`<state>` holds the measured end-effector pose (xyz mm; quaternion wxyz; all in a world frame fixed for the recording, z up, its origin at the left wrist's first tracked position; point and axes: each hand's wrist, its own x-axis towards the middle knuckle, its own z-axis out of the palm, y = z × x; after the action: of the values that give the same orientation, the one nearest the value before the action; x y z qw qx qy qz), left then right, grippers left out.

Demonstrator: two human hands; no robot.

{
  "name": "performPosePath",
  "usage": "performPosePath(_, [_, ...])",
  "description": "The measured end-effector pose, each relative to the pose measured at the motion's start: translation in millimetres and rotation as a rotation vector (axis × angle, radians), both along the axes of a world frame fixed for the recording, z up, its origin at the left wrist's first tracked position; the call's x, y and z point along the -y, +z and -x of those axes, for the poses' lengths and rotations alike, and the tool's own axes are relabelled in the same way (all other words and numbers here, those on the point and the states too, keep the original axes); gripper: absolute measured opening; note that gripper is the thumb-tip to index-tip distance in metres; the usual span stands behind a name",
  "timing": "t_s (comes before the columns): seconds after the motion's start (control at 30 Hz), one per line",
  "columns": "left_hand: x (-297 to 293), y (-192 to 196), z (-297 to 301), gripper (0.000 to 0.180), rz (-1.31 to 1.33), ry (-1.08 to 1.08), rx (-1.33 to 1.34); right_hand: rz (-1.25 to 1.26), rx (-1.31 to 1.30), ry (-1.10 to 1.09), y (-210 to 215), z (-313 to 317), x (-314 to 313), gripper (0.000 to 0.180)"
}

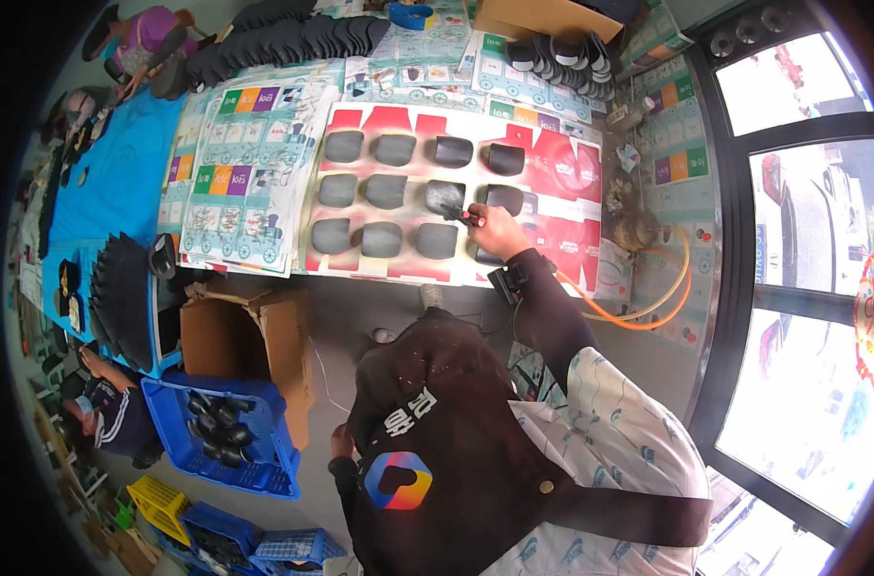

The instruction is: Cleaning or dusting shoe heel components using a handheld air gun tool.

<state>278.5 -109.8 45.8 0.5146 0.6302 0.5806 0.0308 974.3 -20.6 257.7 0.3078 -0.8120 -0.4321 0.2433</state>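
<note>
My right hand (496,233) reaches over the table, its fingers closed around a small dark brush-like tool (464,216). The tool's tip meets the lower right of a dark rounded piece (445,195) whose surface looks whitish and streaky. Around it, several similar dark pieces (386,190) lie in rows on a red and white printed sheet (576,206). My right forearm and hand partly hide pieces in the right column. Low beside my apron, apart from the table, hangs my left hand (342,440); its fingers are too small and shaded to read.
Orange hose (639,324) loops off the table's right side. Black curved pieces (293,43) are stacked along the far edge. At left stand a cardboard box (288,355) and a blue crate (279,470) of black parts. Two people (120,408) (154,43) sit farther left.
</note>
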Motion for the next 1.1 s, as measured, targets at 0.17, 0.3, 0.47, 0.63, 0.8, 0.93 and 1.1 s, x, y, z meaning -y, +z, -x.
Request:
performPosePath(0.17, [-18, 37, -27, 0.028, 0.405, 0.422, 0.09, 0.082, 0.056, -0.022, 7, -1, 1, 0.024])
performPosePath(0.3, [-16, 41, -27, 0.026, 0.407, 0.441, 0.09, 0.054, -0.011, -0.004, 6, 1, -2, 0.025])
performPosePath(0.47, [-18, 30, -27, 0.027, 0.475, 0.515, 0.122, 0.139, 0.067, -0.03, 3, -8, 6, 0.024])
performPosePath(0.63, [0, -10, 2, 0.028, -0.346, -0.155, 0.048, 0.105, 0.041, 0.022, 6, -11, 4, 0.024])
performPosePath(0.8, [-16, 8, -8, 0.027, 0.381, 0.34, 0.016, 0.093, 0.023, -0.041, -6, -25, 15, 0.028])
performPosePath(0.93, [-32, 33, -29, 0.025, 0.499, 0.466, 0.085, 0.163, 0.023, -0.016, 1, -29, 15, 0.031])
performPosePath(1.1, [-41, 50, -50, 0.024, 0.472, 0.47, 0.043, 0.15, 0.06, -0.025, 2, -37, 11, 0.029])
